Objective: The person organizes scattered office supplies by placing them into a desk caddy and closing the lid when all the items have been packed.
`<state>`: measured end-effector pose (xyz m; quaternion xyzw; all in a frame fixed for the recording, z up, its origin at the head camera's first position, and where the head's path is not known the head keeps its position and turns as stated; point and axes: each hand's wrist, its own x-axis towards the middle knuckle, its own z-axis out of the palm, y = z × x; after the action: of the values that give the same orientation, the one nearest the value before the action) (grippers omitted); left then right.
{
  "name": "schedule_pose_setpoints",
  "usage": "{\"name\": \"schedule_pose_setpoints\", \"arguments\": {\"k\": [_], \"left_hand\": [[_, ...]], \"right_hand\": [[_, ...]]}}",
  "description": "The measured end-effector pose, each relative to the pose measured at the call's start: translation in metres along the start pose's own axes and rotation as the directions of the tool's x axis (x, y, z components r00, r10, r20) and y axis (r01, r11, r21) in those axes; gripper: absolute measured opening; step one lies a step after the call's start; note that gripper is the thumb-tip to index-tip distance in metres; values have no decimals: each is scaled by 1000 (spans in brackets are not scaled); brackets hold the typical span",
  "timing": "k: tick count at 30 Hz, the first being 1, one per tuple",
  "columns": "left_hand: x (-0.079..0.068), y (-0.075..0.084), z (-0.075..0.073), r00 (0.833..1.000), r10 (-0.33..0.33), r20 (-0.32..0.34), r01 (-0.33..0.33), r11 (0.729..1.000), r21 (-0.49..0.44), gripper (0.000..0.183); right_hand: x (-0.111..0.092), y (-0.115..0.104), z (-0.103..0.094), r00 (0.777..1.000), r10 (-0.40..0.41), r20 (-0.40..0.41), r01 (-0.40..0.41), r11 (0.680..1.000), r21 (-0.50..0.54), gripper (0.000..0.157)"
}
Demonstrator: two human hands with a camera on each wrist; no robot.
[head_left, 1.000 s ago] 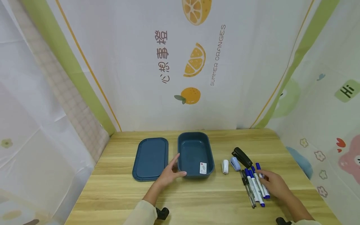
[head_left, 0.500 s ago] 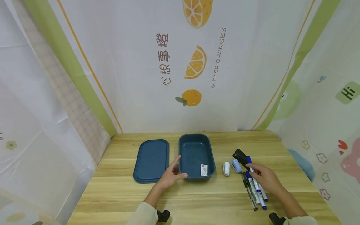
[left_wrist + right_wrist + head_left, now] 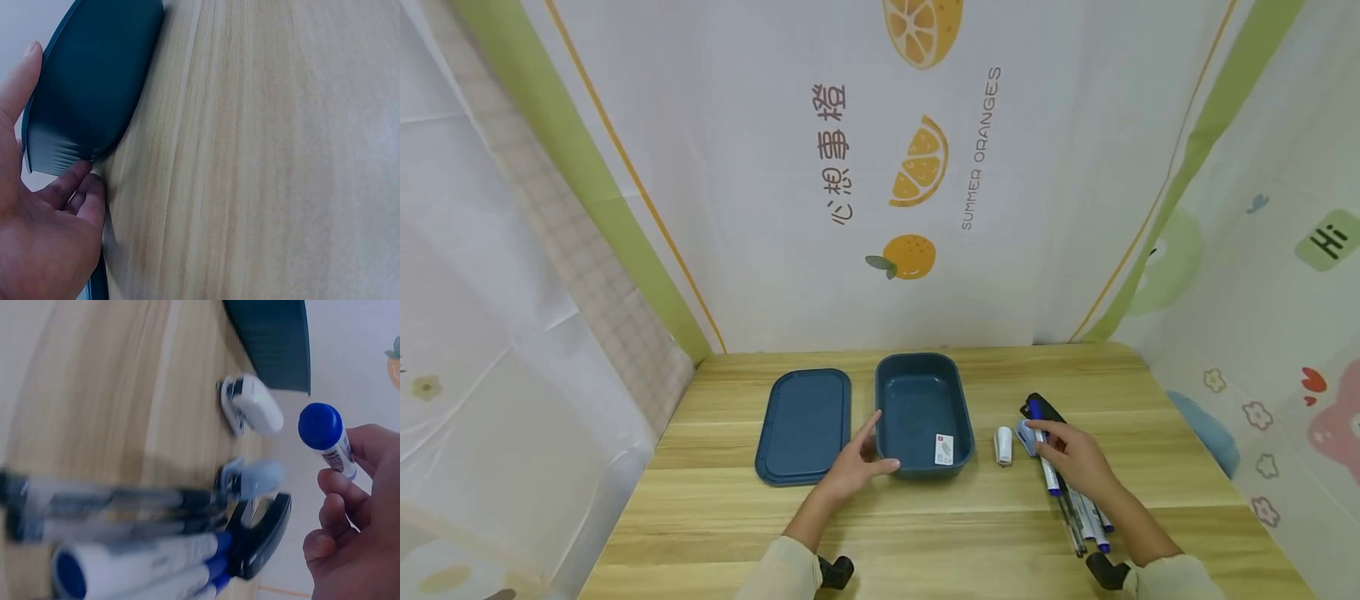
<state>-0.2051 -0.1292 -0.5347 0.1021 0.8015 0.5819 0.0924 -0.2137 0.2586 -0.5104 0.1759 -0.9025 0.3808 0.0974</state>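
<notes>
My right hand (image 3: 1078,458) pinches a white marker with blue ends (image 3: 1049,475) between thumb and fingertips, raised over the small staplers. In the right wrist view the marker (image 3: 334,440) points one blue end at the camera. My left hand (image 3: 850,471) rests at the near left corner of a dark blue plastic box (image 3: 917,408), thumb along the front and fingers by the left side. The left wrist view shows the box's outer wall (image 3: 94,75) with fingertips at its ribbed part. The box holds nothing but a white label on its inside.
A dark blue lid (image 3: 805,425) lies left of the box. To the right sit a white mini stapler (image 3: 1003,446), a light blue mini stapler (image 3: 1026,437) and a black stapler (image 3: 1054,412). Several more markers (image 3: 144,562) lie beside two dark pens (image 3: 119,494).
My right hand has picked one marker from the group and carried it left and up, toward the box. The left hand has stayed at the box corner.
</notes>
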Motion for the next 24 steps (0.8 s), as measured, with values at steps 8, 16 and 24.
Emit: {"name": "schedule_pose_setpoints", "arguments": {"k": [8,16,24], "left_hand": [[0,-1,0,1000,6,3,-6,1000,-15,92],[0,-2,2,1000,3,10,-3,999,-34,92],[-4,8,0,1000,10,4,-9,999,-36,91]], "right_hand": [[20,-13,17,1000,1,-9,-1,1000,19,33],[31,-23,27,1000,-13,-4,14,999,35,33],[33,-28,36,1000,-12,10,11,996,84,32]]}}
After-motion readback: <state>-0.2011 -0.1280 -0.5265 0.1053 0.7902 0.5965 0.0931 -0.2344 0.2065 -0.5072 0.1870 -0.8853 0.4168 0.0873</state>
